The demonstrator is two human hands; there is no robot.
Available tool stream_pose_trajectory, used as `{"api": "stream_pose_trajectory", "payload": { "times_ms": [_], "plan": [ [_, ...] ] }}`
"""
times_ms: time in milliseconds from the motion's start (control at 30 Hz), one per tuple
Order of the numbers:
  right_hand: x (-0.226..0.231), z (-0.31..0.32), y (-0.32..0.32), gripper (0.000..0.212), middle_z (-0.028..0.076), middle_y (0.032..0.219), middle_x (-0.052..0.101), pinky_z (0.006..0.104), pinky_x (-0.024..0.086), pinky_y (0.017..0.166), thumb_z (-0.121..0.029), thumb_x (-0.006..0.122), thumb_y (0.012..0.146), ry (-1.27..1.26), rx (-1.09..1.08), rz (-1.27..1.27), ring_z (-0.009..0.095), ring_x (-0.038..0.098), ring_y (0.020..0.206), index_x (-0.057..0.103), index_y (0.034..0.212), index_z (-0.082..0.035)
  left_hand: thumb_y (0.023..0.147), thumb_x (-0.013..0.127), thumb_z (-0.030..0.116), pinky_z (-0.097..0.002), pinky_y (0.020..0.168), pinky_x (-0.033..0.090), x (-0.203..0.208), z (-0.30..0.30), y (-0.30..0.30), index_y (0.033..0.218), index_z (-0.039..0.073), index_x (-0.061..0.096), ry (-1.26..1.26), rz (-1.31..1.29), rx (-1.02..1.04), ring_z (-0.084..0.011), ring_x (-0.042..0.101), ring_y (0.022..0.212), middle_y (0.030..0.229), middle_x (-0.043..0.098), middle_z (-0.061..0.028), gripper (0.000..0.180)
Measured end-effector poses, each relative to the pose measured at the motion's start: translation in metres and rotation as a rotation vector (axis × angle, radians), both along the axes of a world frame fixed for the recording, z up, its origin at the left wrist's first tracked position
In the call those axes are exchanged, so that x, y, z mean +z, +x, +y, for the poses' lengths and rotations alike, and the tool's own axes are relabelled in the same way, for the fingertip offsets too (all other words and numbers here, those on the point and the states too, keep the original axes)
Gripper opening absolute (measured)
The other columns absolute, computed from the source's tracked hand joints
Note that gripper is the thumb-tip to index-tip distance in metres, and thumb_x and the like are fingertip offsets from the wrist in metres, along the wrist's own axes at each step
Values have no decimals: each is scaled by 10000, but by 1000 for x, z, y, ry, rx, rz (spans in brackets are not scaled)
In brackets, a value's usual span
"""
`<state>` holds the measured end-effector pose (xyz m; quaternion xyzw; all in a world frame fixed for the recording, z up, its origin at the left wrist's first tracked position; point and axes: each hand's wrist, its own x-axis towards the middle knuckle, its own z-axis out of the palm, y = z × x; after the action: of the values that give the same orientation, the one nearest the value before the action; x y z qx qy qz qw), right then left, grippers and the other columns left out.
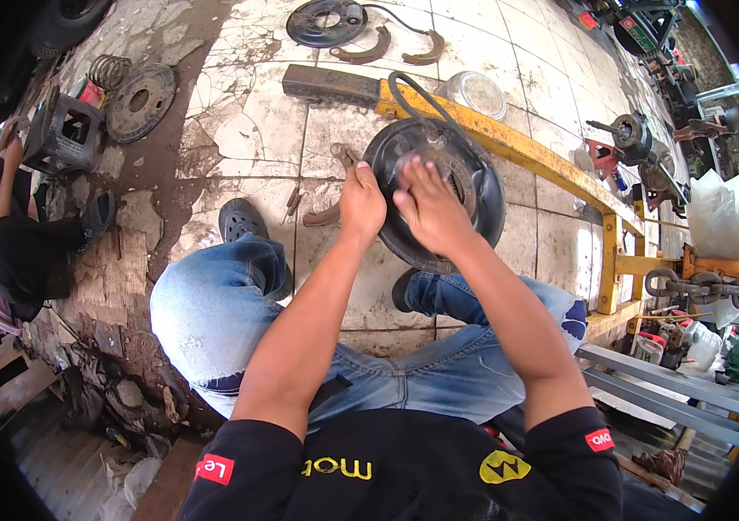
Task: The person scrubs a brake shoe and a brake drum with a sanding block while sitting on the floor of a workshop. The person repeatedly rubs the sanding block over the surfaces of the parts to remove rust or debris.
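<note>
A black round brake backing plate [404, 239] stands tilted in front of me, leaning by a yellow beam, with a black cable [426, 91] looping from its top. My left hand [362, 204] is closed on the plate's left rim, with its fingers mostly hidden. Flat against the plate's face, my right hand [430, 207] has its fingers stretched out and slightly blurred. Just left of the plate, a curved brown brake shoe [321, 216] lies partly hidden behind my left hand. Another rusty curved piece [343, 154] shows above that hand.
The yellow steel beam [517, 152] crosses the tiled floor toward a hoist frame at right. Beyond it are another backing plate [322, 24], two brake shoes [362, 50] and a clear round tub [475, 94]. At left, a person sits near a rusty disc [141, 102] and coil spring [110, 72].
</note>
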<state>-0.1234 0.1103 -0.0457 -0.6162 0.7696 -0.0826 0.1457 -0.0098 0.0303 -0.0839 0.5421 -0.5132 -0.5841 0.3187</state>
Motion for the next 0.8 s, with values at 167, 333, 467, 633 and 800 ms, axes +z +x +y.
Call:
{"api": "stream_pose_trajectory", "payload": {
  "times_ms": [167, 333, 467, 633, 800],
  "plan": [
    [-1, -5, 11, 674, 168, 1560, 234, 490, 192, 1170, -523, 276, 1003, 56, -45, -11, 345, 204, 1445, 340, 1460, -32, 1031, 307, 372, -448, 909, 445, 0, -3, 2, 1186, -65, 539, 65, 29, 18, -452, 578, 1058, 1095, 613, -306, 519],
    [7, 11, -4, 699, 172, 1555, 247, 472, 192, 1172, -546, 291, 994, 88, 70, 74, 337, 212, 1445, 319, 1473, -37, 1031, 307, 371, -448, 894, 450, 1, -1, -1, 1170, -68, 543, 31, 27, 7, -453, 585, 1027, 1068, 619, -303, 518],
    [-11, -7, -26, 725, 181, 1556, 240, 473, 191, 1171, -565, 282, 988, 35, -89, 102, 337, 218, 1444, 323, 1467, -22, 1031, 306, 368, -444, 882, 451, 8, -1, -4, 1154, -74, 548, -4, 15, 0, -452, 590, 1003, 1051, 622, -302, 519],
    [5, 1, -10, 767, 190, 1549, 251, 472, 181, 1175, -596, 269, 977, 61, 107, 94, 342, 218, 1443, 329, 1456, 0, 1032, 307, 362, -444, 872, 451, -1, -5, 1, 1130, -77, 552, -14, 21, 8, -443, 594, 993, 1037, 623, -298, 513],
    [-3, -8, -20, 788, 190, 1537, 280, 469, 184, 1175, -620, 260, 969, 24, -35, 68, 339, 224, 1441, 341, 1454, -4, 1031, 309, 366, -441, 874, 449, 6, -2, -2, 1132, -86, 550, -15, 43, 3, -433, 598, 988, 1028, 625, -294, 522]
  ]
}}
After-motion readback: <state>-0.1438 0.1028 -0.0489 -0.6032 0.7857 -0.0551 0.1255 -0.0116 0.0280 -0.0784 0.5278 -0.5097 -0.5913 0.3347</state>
